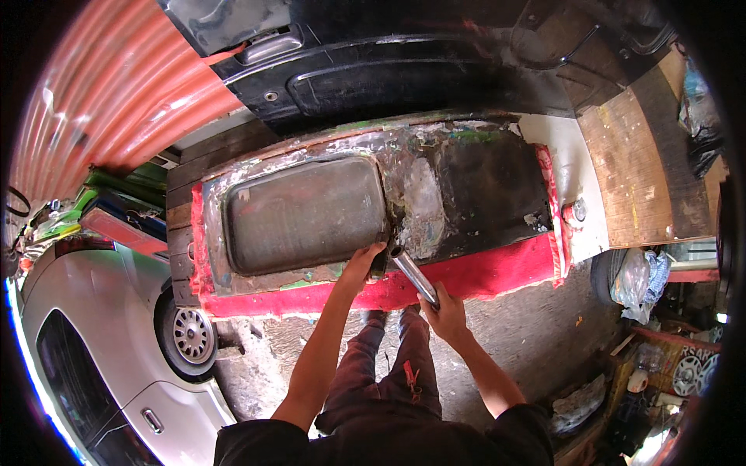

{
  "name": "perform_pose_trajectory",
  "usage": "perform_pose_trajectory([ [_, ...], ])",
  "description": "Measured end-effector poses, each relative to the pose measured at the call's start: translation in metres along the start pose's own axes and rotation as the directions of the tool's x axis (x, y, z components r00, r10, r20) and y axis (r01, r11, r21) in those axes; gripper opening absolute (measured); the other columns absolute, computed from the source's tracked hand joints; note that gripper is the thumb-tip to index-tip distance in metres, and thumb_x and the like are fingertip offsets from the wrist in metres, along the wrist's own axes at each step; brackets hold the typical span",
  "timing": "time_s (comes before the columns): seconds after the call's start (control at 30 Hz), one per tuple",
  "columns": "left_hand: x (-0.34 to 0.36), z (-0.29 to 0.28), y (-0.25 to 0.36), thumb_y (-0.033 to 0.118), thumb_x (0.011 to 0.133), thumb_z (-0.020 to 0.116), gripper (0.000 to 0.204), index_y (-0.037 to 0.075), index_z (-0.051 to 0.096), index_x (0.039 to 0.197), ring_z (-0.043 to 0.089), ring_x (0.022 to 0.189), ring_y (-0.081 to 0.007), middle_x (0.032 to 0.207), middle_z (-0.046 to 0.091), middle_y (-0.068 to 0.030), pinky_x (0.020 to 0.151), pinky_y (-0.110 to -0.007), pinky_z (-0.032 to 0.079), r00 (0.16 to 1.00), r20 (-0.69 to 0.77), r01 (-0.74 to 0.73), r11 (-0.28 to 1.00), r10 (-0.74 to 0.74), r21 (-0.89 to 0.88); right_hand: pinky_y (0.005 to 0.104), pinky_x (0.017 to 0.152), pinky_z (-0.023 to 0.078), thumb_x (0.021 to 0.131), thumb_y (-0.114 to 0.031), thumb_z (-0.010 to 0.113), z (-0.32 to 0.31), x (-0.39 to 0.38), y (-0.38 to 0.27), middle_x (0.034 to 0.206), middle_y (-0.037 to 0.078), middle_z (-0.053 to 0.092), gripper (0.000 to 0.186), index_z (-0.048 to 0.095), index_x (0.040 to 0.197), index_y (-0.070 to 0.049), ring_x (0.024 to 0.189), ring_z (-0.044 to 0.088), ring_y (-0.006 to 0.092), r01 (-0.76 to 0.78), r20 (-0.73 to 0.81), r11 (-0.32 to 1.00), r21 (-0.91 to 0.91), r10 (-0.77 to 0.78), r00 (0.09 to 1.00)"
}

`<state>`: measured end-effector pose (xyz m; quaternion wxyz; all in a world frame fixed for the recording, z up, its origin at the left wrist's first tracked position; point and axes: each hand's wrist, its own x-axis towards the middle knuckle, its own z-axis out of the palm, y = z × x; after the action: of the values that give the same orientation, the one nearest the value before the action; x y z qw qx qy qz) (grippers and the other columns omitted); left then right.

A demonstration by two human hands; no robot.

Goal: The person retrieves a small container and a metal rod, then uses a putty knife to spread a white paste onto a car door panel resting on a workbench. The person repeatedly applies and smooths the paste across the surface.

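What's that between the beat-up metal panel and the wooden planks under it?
A red cloth! In the head view, it pokes out from under the metal panel's near edge, and over the wooden planks at the left.

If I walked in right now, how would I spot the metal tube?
Find the large paint-worn panel lying on red cloth. Over the cloth's near edge, the right hand grips the tube. It is smooth, shiny silver, unlike the dull, patchy panel.

Both bare forearms (317,356) reach forward; the left hand (360,267) extends farther ahead, the right hand (447,314) curls into a grip.
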<state>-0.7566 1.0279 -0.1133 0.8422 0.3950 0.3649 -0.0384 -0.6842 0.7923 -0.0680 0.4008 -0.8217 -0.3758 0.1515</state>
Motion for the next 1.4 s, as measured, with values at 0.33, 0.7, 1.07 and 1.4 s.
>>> perform_pose_trajectory([
  [0.33, -0.018, 0.023, -0.027, 0.036, 0.093, 0.064, 0.040, 0.005, 0.058, 0.117, 0.063, 0.079, -0.0118, 0.098, 0.065, -0.0026, 0.059, -0.027, 0.051, 0.993, 0.003, -0.121, 0.992, 0.121, -0.034, 0.0468, 0.052, 0.044, 0.091, -0.035, 0.063, -0.021, -0.010, 0.007, 0.063, 0.017, 0.058, 0.034, 0.052, 0.091, -0.003, 0.059, 0.061, 0.0394, -0.199, 0.019, 0.980, 0.030, 0.198, 0.980],
  [0.7, -0.006, 0.079, -0.015, 0.024, 0.099, 0.054, 0.037, 0.007, 0.039, 0.129, 0.060, 0.070, -0.0132, 0.083, 0.057, -0.0044, 0.053, -0.028, 0.049, 0.893, -0.230, -0.394, 0.919, 0.387, 0.018, 0.0453, 0.052, 0.044, 0.092, -0.033, 0.064, -0.066, 0.030, 0.052, 0.064, 0.017, 0.058, 0.029, 0.055, 0.094, -0.005, 0.059, 0.061, 0.0390, -0.071, 0.113, 0.995, 0.068, 0.063, 0.992],
  [1.07, -0.003, 0.107, 0.002, 0.021, 0.085, 0.057, 0.045, 0.007, 0.045, 0.127, 0.058, 0.073, -0.0223, 0.088, 0.064, -0.0183, 0.064, -0.032, 0.046, 0.799, -0.174, -0.553, 0.590, 0.575, -0.589, 0.0419, 0.053, 0.042, 0.092, -0.033, 0.064, -0.102, 0.087, 0.087, 0.064, 0.014, 0.058, 0.033, 0.058, 0.096, -0.001, 0.057, 0.061, 0.0302, -0.023, 0.178, 0.977, 0.211, -0.015, 0.984],
  [1.4, 0.002, 0.067, 0.054, 0.034, 0.098, 0.057, 0.036, 0.007, 0.055, 0.121, 0.035, 0.057, -0.0033, 0.067, 0.037, 0.0063, 0.051, -0.022, 0.028, 0.875, -0.119, -0.484, 0.855, 0.469, -0.186, 0.0449, 0.062, 0.045, 0.091, -0.036, 0.065, -0.083, 0.122, 0.085, 0.070, 0.015, 0.062, 0.035, 0.059, 0.098, -0.002, 0.063, 0.062, 0.0342, -0.097, 0.207, 0.994, 0.055, 0.084, 0.975],
])
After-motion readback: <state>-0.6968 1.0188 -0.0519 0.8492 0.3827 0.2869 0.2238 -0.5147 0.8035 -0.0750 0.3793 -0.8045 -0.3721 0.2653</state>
